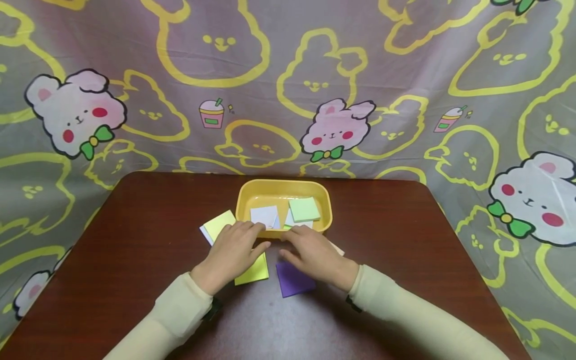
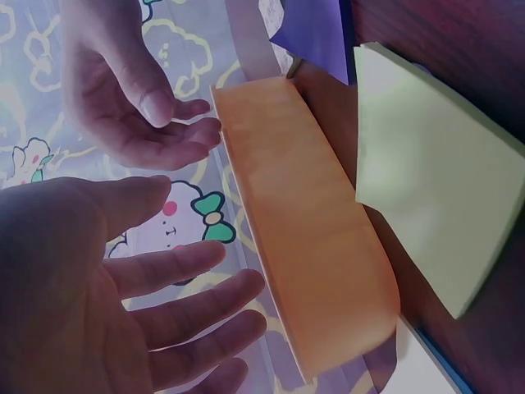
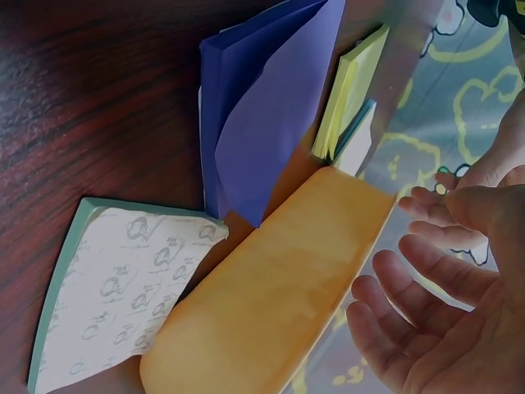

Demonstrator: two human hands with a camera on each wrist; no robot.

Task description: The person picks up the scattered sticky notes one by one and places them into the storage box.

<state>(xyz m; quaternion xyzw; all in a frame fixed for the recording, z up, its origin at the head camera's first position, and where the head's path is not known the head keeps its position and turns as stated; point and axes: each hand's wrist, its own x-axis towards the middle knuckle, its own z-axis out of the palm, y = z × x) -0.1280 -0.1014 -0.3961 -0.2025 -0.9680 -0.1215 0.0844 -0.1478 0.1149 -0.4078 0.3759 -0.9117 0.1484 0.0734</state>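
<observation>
A yellow plastic bin [image 1: 283,182] stands near the table's back edge. Inside it lie a white paper pad [image 1: 263,215] on the left and a light green sticky note pad [image 1: 304,209] over paler paper on the right. My left hand [image 1: 234,250] hovers at the bin's front rim, fingers relaxed and holding nothing. At the same rim, a little to the right, is my right hand [image 1: 312,252], also bare of any object, fingers gently bent. Whether fingertips touch the rim, I cannot tell. Below the hands lie a yellow pad [image 1: 254,271] and a purple pad [image 1: 294,280].
Left of the bin lies a pale yellow pad [image 1: 220,225] with white paper under it. A pad with a printed white face [image 3: 123,279] and green edge sits beside the bin, mostly hidden by my right hand in the head view. A patterned curtain [image 1: 270,100] hangs behind the brown table [image 1: 148,225].
</observation>
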